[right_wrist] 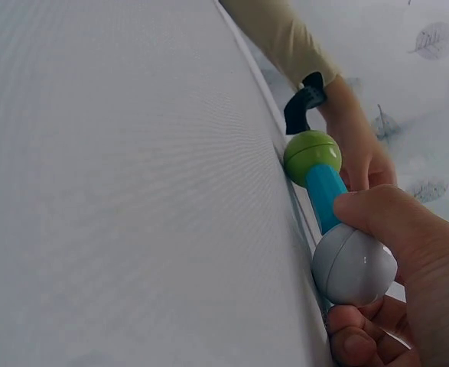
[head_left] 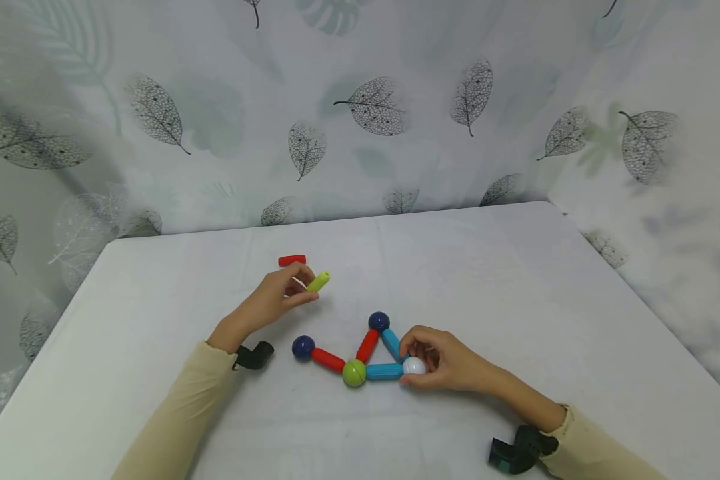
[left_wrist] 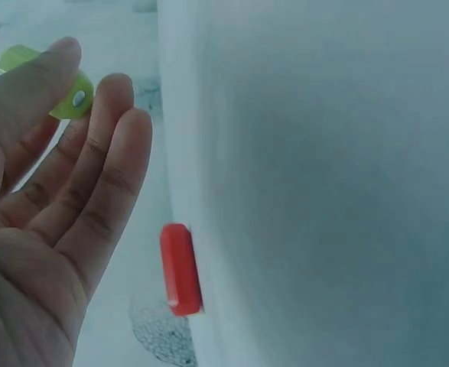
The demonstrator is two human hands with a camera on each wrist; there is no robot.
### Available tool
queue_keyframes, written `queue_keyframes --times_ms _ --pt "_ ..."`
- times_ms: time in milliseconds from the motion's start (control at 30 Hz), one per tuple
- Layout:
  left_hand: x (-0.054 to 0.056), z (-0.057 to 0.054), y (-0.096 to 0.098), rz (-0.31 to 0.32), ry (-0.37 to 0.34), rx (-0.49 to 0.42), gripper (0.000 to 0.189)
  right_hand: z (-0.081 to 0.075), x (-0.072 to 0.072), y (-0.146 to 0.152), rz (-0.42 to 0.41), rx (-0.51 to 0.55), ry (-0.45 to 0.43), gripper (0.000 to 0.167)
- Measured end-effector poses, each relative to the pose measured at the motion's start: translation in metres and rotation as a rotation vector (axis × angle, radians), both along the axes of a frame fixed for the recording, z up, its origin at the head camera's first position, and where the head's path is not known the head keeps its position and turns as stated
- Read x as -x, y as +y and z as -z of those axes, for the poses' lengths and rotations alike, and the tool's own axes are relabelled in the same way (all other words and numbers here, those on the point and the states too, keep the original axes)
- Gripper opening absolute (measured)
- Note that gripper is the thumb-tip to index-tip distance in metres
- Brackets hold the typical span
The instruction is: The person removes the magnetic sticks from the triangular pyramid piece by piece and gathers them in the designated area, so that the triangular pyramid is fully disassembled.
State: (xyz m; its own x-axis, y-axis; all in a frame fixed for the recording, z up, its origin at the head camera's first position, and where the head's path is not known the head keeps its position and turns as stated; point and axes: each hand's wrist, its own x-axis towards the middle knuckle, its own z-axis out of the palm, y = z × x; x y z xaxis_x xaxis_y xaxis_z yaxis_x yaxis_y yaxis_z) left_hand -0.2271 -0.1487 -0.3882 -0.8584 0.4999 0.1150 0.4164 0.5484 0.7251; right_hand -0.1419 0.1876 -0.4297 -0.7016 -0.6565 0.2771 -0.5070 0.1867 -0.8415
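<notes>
My left hand (head_left: 276, 293) pinches a yellow-green magnetic rod (head_left: 319, 281) between thumb and fingers, raised over the table; a small metal dot shows on the rod's end in the left wrist view. My right hand (head_left: 450, 358) grips a white ball (head_left: 414, 366) at the right corner of a triangle on the table. Two blue rods (head_left: 384, 372) meet at that ball. One leads to a green ball (head_left: 354, 373), the other to a dark blue ball (head_left: 379, 321), and a red rod (head_left: 367, 346) joins those two. From the green ball another red rod (head_left: 328, 360) reaches a second dark blue ball (head_left: 303, 347).
A loose red rod (head_left: 292, 260) lies just beyond my left hand. The white-covered table (head_left: 492, 267) ends at a leaf-printed cloth (head_left: 228, 133) behind and at the sides. Dark camera mounts (head_left: 519, 450) sit at both wrists.
</notes>
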Motion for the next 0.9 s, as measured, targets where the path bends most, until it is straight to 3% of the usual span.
queue_keyframes --times_ms 433,900 --pt "0.022 0.009 -0.024 -0.209 -0.041 0.116 0.031 -0.002 0.0 0.001 0.004 -0.005 -0.014 0.034" --pt "0.042 0.007 -0.036 -0.275 -0.046 0.227 0.031 0.0 0.0 0.001 -0.002 -0.003 -0.016 0.034"
